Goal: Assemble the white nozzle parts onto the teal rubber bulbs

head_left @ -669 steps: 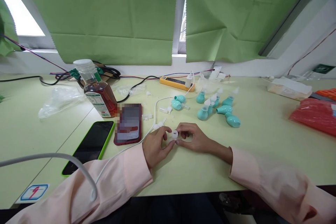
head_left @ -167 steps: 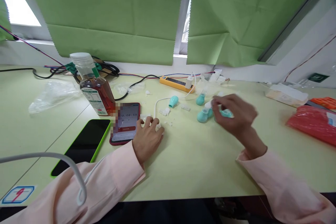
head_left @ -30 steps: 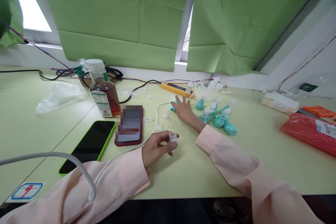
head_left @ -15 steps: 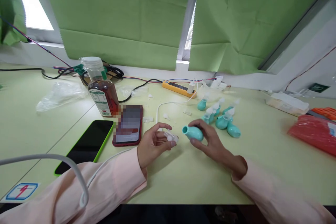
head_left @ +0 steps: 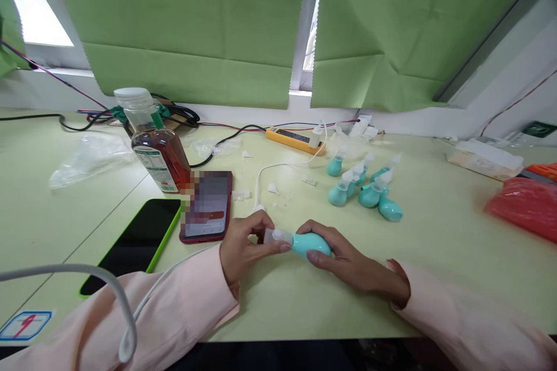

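Note:
A teal squeeze bulb (head_left: 311, 244) lies sideways in my right hand (head_left: 339, 252), with thumb and fingers closed around it. Its open neck points left. My left hand (head_left: 248, 240) pinches a clear plastic nozzle piece (head_left: 277, 236), whose end meets the bulb's neck; how far it reaches inside is hidden. Beyond my right hand stand several teal bulbs with clear tips, one of them a bulb (head_left: 337, 194) at the near left of the group. Another teal bulb (head_left: 390, 208) lies on its side there, its opening to the right.
Left of my hands lie a phone in a red case (head_left: 213, 208) and a green-edged phone (head_left: 134, 243). Behind them stands a bottle of brown liquid (head_left: 159, 156). Small clear plastic parts (head_left: 241, 195), a white cable (head_left: 278, 164) and a yellow power strip (head_left: 293, 141) are further back.
My hands have come together. The bulb has moved left and nearer to me, and its neck now meets the clear nozzle piece, which was apart from it before.

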A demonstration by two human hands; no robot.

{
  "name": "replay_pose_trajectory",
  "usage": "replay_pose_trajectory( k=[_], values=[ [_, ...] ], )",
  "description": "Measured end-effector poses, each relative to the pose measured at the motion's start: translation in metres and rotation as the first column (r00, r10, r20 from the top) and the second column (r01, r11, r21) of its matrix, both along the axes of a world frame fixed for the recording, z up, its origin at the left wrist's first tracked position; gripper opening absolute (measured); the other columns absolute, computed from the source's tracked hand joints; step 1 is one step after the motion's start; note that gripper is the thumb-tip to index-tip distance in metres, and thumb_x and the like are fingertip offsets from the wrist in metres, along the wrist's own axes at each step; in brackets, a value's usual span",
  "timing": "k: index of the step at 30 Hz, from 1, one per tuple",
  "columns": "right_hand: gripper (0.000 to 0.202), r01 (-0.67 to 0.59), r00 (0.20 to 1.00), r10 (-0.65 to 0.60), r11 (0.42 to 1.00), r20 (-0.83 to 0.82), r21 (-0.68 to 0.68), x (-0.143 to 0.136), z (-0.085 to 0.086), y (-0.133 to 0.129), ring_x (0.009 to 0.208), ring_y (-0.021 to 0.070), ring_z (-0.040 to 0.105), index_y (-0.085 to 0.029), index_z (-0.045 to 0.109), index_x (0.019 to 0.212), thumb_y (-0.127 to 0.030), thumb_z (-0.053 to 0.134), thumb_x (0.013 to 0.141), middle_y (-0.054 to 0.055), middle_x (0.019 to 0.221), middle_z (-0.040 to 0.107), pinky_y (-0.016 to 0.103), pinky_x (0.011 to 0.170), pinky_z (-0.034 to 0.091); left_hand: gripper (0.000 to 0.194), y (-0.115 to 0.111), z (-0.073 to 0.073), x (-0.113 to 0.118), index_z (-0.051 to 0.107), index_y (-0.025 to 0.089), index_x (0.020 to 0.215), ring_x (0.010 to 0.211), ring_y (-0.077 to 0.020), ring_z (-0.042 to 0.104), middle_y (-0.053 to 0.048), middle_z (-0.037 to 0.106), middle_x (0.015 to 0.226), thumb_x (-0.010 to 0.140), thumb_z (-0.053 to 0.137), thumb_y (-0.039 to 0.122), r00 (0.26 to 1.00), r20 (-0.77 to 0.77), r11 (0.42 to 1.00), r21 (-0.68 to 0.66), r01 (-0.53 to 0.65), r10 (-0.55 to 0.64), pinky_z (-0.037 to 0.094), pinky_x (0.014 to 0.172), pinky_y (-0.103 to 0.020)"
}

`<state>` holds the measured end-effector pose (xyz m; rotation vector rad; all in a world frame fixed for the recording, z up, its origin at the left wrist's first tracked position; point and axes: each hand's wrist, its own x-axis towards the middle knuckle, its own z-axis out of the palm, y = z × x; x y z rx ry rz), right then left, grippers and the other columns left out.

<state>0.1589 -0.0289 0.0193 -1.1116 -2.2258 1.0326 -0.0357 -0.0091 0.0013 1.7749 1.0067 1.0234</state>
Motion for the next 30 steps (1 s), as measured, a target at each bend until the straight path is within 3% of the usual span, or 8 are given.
replay_pose_trajectory(
  k=[4, 11, 13, 16, 21, 23, 27, 30],
  values=[
    [0.021, -0.009, 1.000, 0.011, 0.994, 0.017, -0.109, -0.002, 0.003, -0.003, 0.070, 0.0112, 0.043, -0.021, 0.045, 0.091, -0.038, 0.039, 0.081, 0.000, 0.082, 0.048, 0.020, 0.058, 0.037, 0.030, -0.001, -0.006, -0.002, 0.036, 0.017, 0.054, 0.040, -0.0062, 0.025, 0.008, 0.027, 0.044, 0.074, 0.045, 0.038, 0.961, -0.261, 0.973, 0.181, 0.140, -0.090, 0.019, 0.041, -0.020],
    [0.021, -0.017, 0.996, -0.009, 0.959, -0.091, -0.284, -0.003, 0.002, -0.003, 0.062, 0.0084, 0.039, -0.021, 0.046, 0.090, -0.039, 0.045, 0.078, -0.003, 0.073, 0.043, 0.018, 0.052, 0.034, 0.032, 0.001, -0.012, -0.005, 0.034, 0.019, 0.053, 0.037, -0.0081, 0.022, 0.006, 0.024, 0.043, 0.077, 0.034, 0.041, 0.901, -0.402, 0.906, 0.297, 0.300, -0.166, 0.017, 0.040, -0.023],
    [0.025, -0.057, 0.988, -0.014, 0.885, -0.151, -0.461, -0.002, 0.000, 0.002, 0.053, 0.0064, 0.035, -0.020, 0.045, 0.086, -0.043, 0.046, 0.076, -0.004, 0.064, 0.039, 0.016, 0.044, 0.030, 0.033, 0.002, -0.014, -0.005, 0.036, 0.019, 0.055, 0.037, -0.0089, 0.023, 0.005, 0.027, 0.042, 0.078, 0.030, 0.042, 0.871, -0.463, 0.870, 0.348, 0.350, -0.166, 0.016, 0.041, -0.024],
    [0.028, -0.126, 0.979, -0.026, 0.704, -0.203, -0.699, -0.001, -0.005, 0.010, 0.039, 0.0034, 0.026, -0.018, 0.042, 0.076, -0.047, 0.044, 0.076, -0.007, 0.051, 0.035, 0.014, 0.035, 0.018, 0.038, 0.003, -0.019, -0.005, 0.040, 0.019, 0.058, 0.037, -0.0096, 0.023, 0.004, 0.031, 0.042, 0.080, 0.025, 0.046, 0.823, -0.549, 0.815, 0.406, 0.413, -0.144, 0.015, 0.041, -0.025],
    [0.035, -0.122, 0.981, -0.075, 0.480, -0.179, -0.869, -0.004, -0.007, 0.014, 0.033, 0.0015, 0.014, -0.018, 0.036, 0.068, -0.052, 0.036, 0.077, -0.008, 0.041, 0.033, 0.013, 0.030, 0.008, 0.042, 0.002, -0.021, -0.004, 0.044, 0.018, 0.059, 0.036, -0.0101, 0.026, 0.002, 0.038, 0.043, 0.080, 0.023, 0.049, 0.797, -0.590, 0.773, 0.444, 0.453, -0.128, 0.015, 0.042, -0.026],
    [0.036, -0.084, 0.976, -0.126, 0.526, -0.176, -0.846, -0.008, -0.006, 0.009, 0.033, 0.0017, 0.015, -0.018, 0.036, 0.067, -0.053, 0.036, 0.077, -0.008, 0.041, 0.032, 0.013, 0.030, 0.009, 0.039, 0.001, -0.019, -0.005, 0.042, 0.019, 0.058, 0.036, -0.0097, 0.025, 0.003, 0.035, 0.042, 0.080, 0.025, 0.046, 0.802, -0.583, 0.800, 0.416, 0.433, -0.130, 0.015, 0.042, -0.025],
    [0.034, 0.043, 0.959, -0.203, 0.795, -0.199, -0.605, -0.014, -0.003, -0.003, 0.037, 0.0033, 0.026, -0.017, 0.040, 0.069, -0.051, 0.039, 0.077, -0.007, 0.047, 0.033, 0.014, 0.033, 0.018, 0.032, -0.002, -0.011, -0.005, 0.033, 0.019, 0.055, 0.037, -0.0086, 0.022, 0.006, 0.023, 0.043, 0.079, 0.027, 0.038, 0.857, -0.490, 0.898, 0.286, 0.334, -0.163, 0.015, 0.041, -0.024],
    [0.032, 0.116, 0.977, -0.165, 0.943, -0.137, -0.312, -0.015, -0.002, -0.007, 0.049, 0.0062, 0.036, -0.017, 0.046, 0.074, -0.047, 0.039, 0.079, -0.004, 0.057, 0.039, 0.017, 0.042, 0.030, 0.032, -0.005, -0.005, -0.003, 0.028, 0.019, 0.052, 0.037, -0.0073, 0.019, 0.007, 0.020, 0.043, 0.079, 0.030, 0.036, 0.890, -0.407, 0.940, 0.170, 0.295, -0.206, 0.015, 0.040, -0.023]
  ],
)
